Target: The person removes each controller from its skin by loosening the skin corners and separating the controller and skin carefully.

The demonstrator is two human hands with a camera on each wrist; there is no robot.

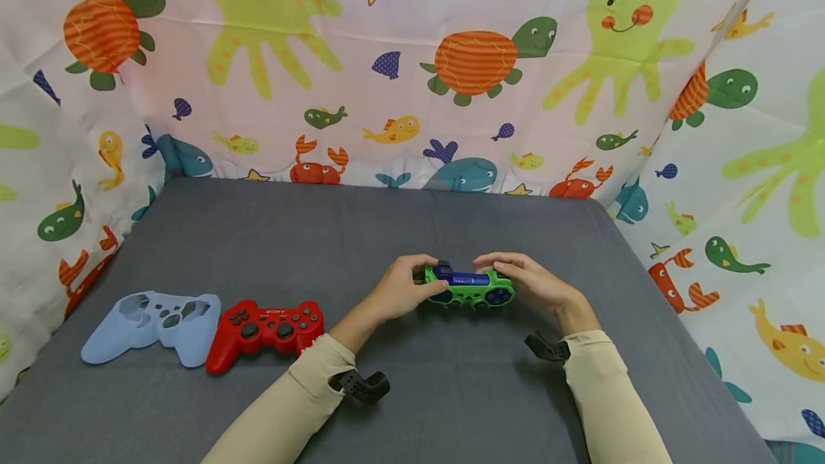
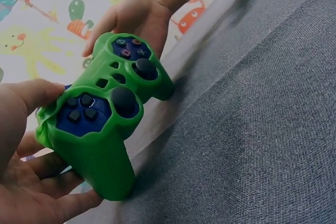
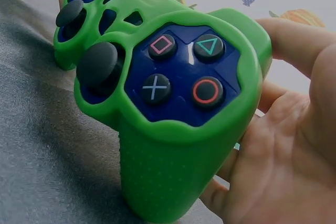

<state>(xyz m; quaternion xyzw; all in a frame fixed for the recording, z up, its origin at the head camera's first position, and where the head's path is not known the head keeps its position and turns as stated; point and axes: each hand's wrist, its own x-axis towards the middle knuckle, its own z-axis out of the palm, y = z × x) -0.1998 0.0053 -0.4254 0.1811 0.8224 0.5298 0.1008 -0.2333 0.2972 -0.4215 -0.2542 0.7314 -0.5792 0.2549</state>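
My left hand (image 1: 401, 292) is clamped on the left end of a blue controller (image 1: 470, 278) in a green cover (image 2: 100, 156), the thumb lying over its far left corner and the fingers curled behind and under the grip. Beneath that thumb the cover bunches into a fold, and a strip of blue is bare along the far edge. My right hand (image 1: 538, 286) is looser: its fingers reach leftward, fairly straight and a little apart, about the far right corner, with the palm turned toward the controller and touching fingers behind it; how hard they press I cannot tell. Both forearms come in from the near side and slant toward each other, wrists slightly bent inward, a black band (image 1: 364, 385) on each, below beige sleeves (image 1: 277, 403). The controller sits between my hands, right of the middle of the grey cloth (image 1: 322, 228), buttons facing me; whether its grips rest on the cloth I cannot tell. Left of my left wrist lies a red controller (image 1: 266, 331), face up, with a pale blue cover (image 1: 155, 328) just beside it, farther left.
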